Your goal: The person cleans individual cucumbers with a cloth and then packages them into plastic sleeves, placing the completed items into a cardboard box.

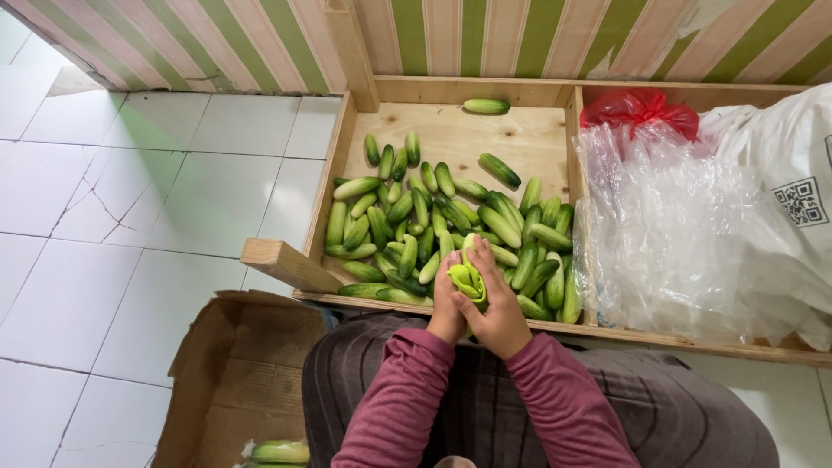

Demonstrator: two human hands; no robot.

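Note:
Both my hands meet just over the front edge of a wooden bin (451, 90). My left hand (446, 303) and my right hand (501, 312) together grip one cucumber (469, 279) that is partly covered in a crumpled pale green wrapper. Beyond the hands, a pile of green cucumbers (433, 221) fills the front of the bin. Two cucumbers lie apart on the bare plywood further back, one against the far wall (485, 106).
An open cardboard box (238, 373) sits on the white tiled floor at my left, a wrapped cucumber (279, 451) in it. The right compartment holds clear plastic bags (667, 234), a red bag (640, 108) and a white sack (789, 165). A striped wall stands behind.

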